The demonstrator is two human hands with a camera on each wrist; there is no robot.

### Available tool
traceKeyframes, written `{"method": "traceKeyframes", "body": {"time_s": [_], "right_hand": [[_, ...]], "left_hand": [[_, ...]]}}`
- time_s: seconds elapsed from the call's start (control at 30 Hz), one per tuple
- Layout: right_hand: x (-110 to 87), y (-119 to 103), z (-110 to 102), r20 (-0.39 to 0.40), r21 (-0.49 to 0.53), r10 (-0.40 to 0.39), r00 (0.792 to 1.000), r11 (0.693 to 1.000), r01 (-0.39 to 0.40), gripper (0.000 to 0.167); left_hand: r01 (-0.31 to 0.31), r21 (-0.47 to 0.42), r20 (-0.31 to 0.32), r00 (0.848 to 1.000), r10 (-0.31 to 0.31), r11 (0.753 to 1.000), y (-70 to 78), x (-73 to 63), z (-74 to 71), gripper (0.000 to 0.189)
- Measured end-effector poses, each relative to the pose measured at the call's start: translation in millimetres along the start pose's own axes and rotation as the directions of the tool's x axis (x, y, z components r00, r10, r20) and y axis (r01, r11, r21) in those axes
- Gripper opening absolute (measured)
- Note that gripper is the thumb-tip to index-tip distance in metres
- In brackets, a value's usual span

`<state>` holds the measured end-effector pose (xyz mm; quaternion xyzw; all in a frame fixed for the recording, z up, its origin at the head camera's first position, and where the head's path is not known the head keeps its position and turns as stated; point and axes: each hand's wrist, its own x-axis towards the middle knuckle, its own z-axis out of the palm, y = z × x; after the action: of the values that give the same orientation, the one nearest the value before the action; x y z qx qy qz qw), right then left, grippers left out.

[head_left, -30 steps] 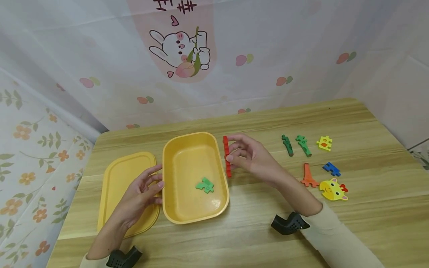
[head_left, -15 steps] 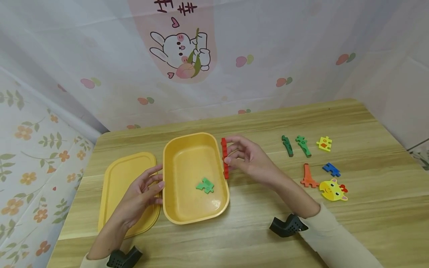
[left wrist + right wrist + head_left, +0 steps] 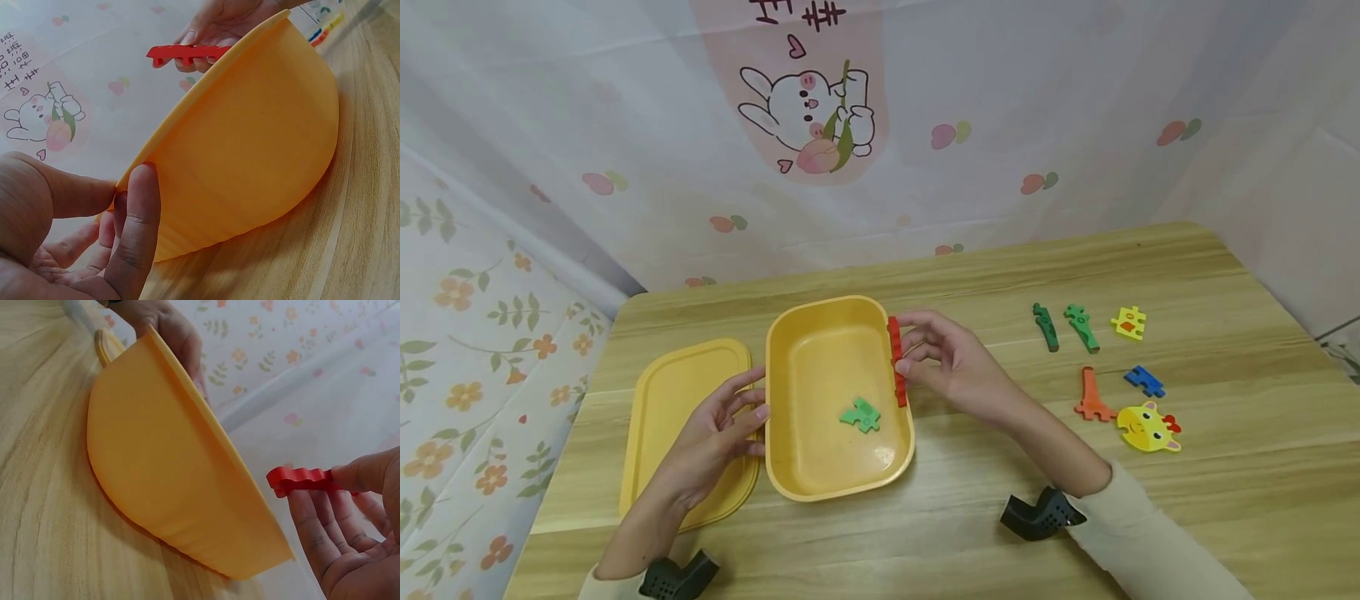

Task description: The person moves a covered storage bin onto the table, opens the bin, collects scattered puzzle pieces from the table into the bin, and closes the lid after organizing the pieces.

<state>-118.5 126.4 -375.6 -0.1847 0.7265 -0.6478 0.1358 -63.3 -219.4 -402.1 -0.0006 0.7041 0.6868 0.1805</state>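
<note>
In the head view a deep yellow plastic box (image 3: 812, 375) stands on the table with a light green puzzle piece (image 3: 862, 415) lying on its floor. My left hand (image 3: 718, 429) grips the box's left rim, thumb on the edge and fingers against the outer wall (image 3: 244, 144). Between thumb and fingers, my right hand (image 3: 955, 358) holds a long red strip with a wavy edge (image 3: 895, 337). The right wrist view shows that red strip (image 3: 303, 478) held above the level of the box's right rim. Part of the strip is hidden by the thumb.
A yellow lid (image 3: 681, 400) lies left of the box. On the right are two green tree-like pieces (image 3: 1081, 327), a yellow piece (image 3: 1129, 322), a blue piece (image 3: 1145, 382), an orange piece (image 3: 1092, 396) and a giraffe-head piece (image 3: 1146, 427). A patterned curtain (image 3: 962, 167) hangs behind.
My right hand has moved slightly left and nearer with the red strip, which now overlaps the box's right rim in the head view. The left hand keeps its place on the box.
</note>
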Motion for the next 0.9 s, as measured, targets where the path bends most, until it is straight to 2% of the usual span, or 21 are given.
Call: {"method": "traceKeyframes", "body": {"time_s": [0.6, 0.9], "right_hand": [[-3.9, -0.8, 10.9, -0.006, -0.050, -0.028, 1.000, 0.998, 0.028, 0.052], [-7.2, -4.5, 17.2, 0.028, -0.132, -0.086, 0.996, 0.987, 0.089, 0.050]], "left_hand": [[-0.002, 0.001, -0.001, 1.000, 0.002, 1.000, 0.4, 2.4, 3.5, 0.065], [-0.012, 0.003, -0.006, 1.000, 0.012, 1.000, 2.7, 0.7, 3.9, 0.065]]}}
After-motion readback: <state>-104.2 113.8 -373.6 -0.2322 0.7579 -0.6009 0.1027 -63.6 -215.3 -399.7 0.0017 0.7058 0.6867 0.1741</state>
